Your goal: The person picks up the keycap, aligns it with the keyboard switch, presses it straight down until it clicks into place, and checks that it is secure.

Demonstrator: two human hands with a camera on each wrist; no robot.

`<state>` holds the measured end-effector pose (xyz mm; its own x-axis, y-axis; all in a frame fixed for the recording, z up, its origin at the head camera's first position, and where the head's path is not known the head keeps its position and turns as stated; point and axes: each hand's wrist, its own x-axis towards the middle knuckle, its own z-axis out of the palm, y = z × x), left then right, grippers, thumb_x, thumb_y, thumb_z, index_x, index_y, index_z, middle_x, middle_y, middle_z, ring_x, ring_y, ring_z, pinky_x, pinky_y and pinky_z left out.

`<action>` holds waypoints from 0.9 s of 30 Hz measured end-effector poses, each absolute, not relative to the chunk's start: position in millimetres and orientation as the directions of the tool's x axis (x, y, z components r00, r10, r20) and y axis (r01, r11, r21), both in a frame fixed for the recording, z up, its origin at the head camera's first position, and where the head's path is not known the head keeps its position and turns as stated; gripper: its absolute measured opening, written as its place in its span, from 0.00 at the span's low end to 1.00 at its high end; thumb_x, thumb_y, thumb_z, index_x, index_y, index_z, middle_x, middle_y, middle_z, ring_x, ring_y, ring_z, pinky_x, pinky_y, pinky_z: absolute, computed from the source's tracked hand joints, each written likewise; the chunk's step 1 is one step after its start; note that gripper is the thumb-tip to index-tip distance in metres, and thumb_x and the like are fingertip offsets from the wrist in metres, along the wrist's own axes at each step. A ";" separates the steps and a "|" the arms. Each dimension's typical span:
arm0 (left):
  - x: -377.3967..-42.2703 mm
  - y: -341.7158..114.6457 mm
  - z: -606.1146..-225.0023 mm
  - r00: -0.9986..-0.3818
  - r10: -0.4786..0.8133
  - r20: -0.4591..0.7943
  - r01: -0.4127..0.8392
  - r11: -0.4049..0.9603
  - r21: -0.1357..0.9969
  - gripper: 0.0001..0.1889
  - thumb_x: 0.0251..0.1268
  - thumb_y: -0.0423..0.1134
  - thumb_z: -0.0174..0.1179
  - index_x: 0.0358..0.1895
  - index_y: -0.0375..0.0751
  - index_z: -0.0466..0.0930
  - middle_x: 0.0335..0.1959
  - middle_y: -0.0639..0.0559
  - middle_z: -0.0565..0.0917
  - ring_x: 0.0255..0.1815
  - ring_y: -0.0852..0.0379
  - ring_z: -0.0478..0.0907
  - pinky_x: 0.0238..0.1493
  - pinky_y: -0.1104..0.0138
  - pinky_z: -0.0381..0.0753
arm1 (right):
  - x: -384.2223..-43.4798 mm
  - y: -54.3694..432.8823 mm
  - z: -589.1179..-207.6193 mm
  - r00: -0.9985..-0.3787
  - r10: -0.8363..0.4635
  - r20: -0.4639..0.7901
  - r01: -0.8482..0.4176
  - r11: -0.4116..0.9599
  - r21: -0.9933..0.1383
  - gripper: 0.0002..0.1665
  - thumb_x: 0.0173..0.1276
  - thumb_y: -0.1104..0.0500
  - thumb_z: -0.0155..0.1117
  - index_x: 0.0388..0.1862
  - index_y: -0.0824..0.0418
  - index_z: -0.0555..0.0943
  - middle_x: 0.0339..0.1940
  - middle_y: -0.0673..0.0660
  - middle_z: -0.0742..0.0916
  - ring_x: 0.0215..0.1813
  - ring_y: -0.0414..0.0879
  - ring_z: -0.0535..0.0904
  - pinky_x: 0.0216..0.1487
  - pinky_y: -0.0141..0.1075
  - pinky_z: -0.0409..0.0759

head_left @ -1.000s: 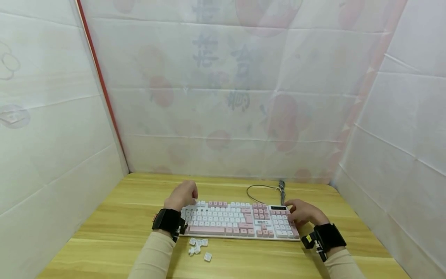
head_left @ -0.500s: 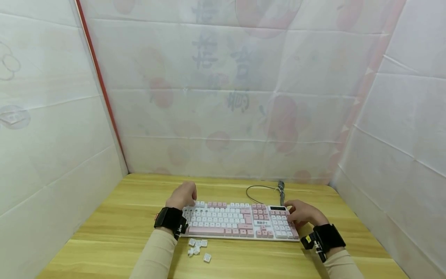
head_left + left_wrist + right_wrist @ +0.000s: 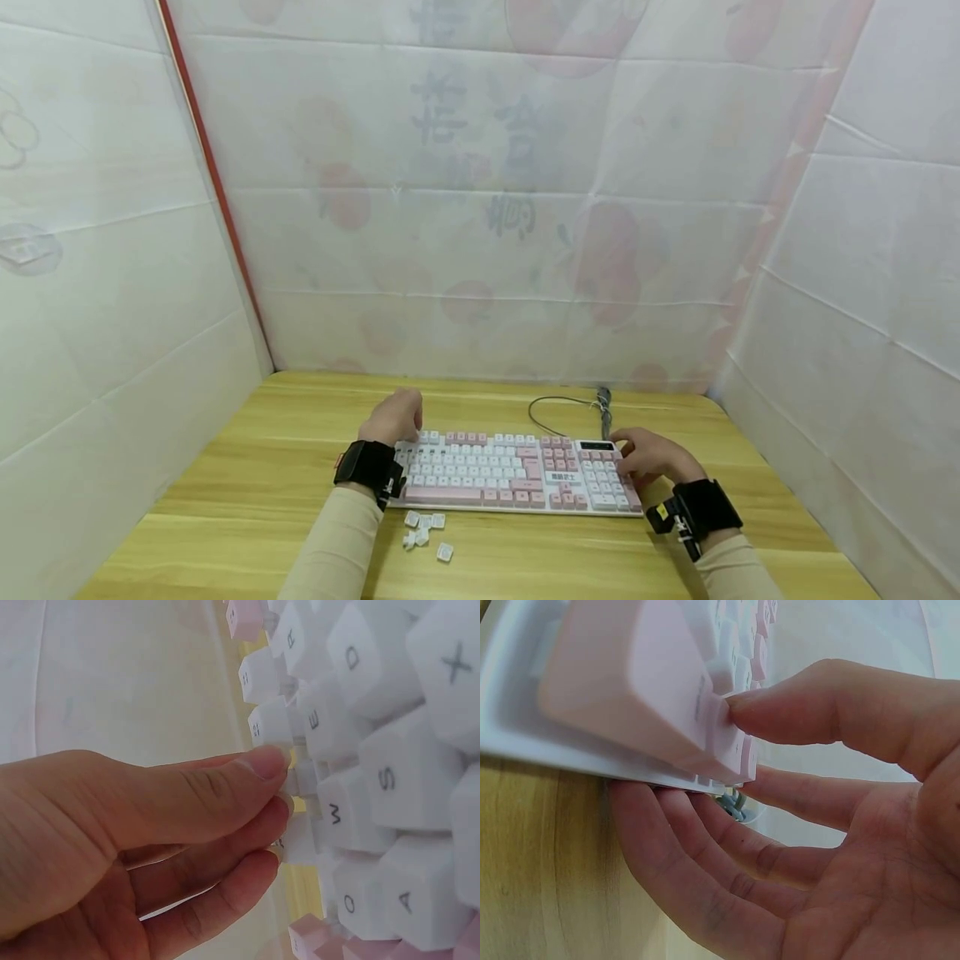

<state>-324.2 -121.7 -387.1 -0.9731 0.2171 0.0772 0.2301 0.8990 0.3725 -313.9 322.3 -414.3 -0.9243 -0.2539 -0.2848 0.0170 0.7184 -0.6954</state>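
Observation:
A pink and white keyboard (image 3: 480,472) lies on the wooden table. My left hand (image 3: 393,417) is at its upper left corner. In the left wrist view, the thumb and fingertips of that hand (image 3: 202,832) pinch at a white keycap (image 3: 301,780) in the back row, mostly hidden by the fingers. At the other end, my right hand (image 3: 651,457) holds the right edge of the keyboard. The right wrist view shows the right thumb (image 3: 780,712) against a pink keycap (image 3: 660,697), with the other fingers along the lower edge.
Several loose white keycaps (image 3: 424,530) lie in front of the keyboard, with a single keycap (image 3: 445,552) slightly apart. A coiled cable (image 3: 603,408) sits behind it on the table (image 3: 247,500). White cloth walls (image 3: 480,250) enclose the back and sides.
Hardly anything differs. The left wrist has shifted very slightly to the right; the right hand stays on the keyboard edge and the loose keycaps lie as before.

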 end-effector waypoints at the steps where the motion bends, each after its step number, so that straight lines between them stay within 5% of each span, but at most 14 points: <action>1: -324.6 -121.9 -387.0 -0.974 0.215 0.076 0.228 0.901 0.370 0.08 0.53 0.21 0.73 0.29 0.37 0.86 0.29 0.49 0.83 0.28 0.53 0.76 0.34 0.61 0.78 | -314.0 322.2 -414.1 -0.925 -0.252 -0.284 0.018 0.719 -0.695 0.42 0.62 0.70 0.67 0.74 0.78 0.64 0.53 0.74 0.81 0.42 0.53 0.82 0.41 0.49 0.87; 19: -321.9 -119.2 -384.7 -0.982 0.188 0.030 0.185 0.905 0.382 0.12 0.52 0.15 0.67 0.26 0.38 0.85 0.24 0.51 0.78 0.26 0.56 0.65 0.27 0.64 0.65 | -312.0 321.1 -416.7 -0.932 -0.224 -0.285 0.037 0.725 -0.688 0.44 0.61 0.69 0.68 0.75 0.77 0.63 0.54 0.74 0.81 0.40 0.52 0.81 0.40 0.48 0.87; 27: -323.4 -120.2 -384.7 -0.977 0.206 0.048 0.209 0.901 0.381 0.12 0.51 0.17 0.71 0.26 0.38 0.85 0.25 0.50 0.81 0.26 0.55 0.71 0.28 0.64 0.71 | -312.9 320.0 -415.4 -0.937 -0.210 -0.279 0.038 0.734 -0.678 0.43 0.61 0.69 0.69 0.74 0.76 0.65 0.53 0.72 0.81 0.41 0.51 0.81 0.40 0.48 0.88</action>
<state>-323.4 -120.2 -384.7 -0.9774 0.2061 0.0477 0.2086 0.9009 0.3806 -312.9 320.0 -415.4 -0.9370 -0.2095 -0.2794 0.0382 0.7339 -0.6782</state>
